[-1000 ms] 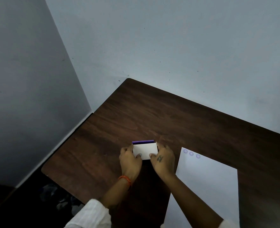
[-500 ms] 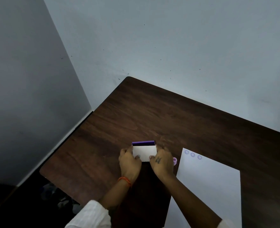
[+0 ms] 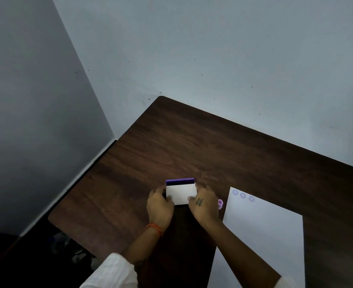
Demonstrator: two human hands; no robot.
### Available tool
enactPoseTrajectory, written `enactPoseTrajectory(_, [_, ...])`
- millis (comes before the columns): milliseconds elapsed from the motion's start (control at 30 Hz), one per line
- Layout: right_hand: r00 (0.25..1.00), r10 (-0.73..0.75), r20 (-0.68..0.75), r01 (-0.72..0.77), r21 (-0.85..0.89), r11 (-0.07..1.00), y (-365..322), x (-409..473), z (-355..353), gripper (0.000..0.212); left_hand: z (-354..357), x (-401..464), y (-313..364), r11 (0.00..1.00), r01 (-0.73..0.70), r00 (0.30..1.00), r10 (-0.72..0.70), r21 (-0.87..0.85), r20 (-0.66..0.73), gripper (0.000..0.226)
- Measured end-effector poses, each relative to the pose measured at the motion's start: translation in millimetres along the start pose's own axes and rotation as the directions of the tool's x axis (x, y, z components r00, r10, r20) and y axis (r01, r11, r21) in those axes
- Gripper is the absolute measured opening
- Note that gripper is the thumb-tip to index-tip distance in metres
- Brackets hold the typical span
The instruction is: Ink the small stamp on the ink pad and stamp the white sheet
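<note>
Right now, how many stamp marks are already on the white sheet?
3. They run in a row along the white sheet's far left corner: first mark, second, third. The right forearm covers part of the near edge, so more could hide there.

Lighting: dim, cool, diffuse; brightest on the rear wall (image 3: 213, 48) above the table (image 3: 192, 146); left wall darker; floor left of the table near black. Shadows: soft, no hard edges; no glare. Optics: wide-angle bowing of wall corner and table edges. Sharpness: soft throughout; white sheet (image 3: 265, 235) greyed, stamp marks faint.
</note>
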State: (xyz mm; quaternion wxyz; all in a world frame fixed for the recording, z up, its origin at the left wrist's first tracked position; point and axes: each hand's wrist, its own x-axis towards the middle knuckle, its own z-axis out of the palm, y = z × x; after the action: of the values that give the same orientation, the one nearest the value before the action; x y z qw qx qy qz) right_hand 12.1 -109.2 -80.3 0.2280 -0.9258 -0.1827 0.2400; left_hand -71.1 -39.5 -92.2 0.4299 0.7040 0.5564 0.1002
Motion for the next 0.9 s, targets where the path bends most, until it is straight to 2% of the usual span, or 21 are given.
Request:
enactPoseTrajectory(367, [0.999,-0.017,0.05,0.021,-0.067,0.998,-2.6,9.8,-4.5,0.054,-5.6,15.2,-6.3,0.998,-0.046,0.999,0.045,0.037,0.023,0.031])
enactPoseTrajectory(733, [0.996,-0.018,0.091,0.028,-0.117,0.993,-8.7,13.9,-12.0,0.046,-12.7,26.5,-7.6,0.999,-0.014,0.996,0.017,-0.041,0.089,0.025])
enactPoseTrajectory(900, [0.991,-0.05,0.126,0.075,-0.2,0.977,-12.2,14.2,-15.9,0.04,-16.3,29.2,-9.4,0.999,-0.027,0.996,0.024,0.036,0.085,0.034])
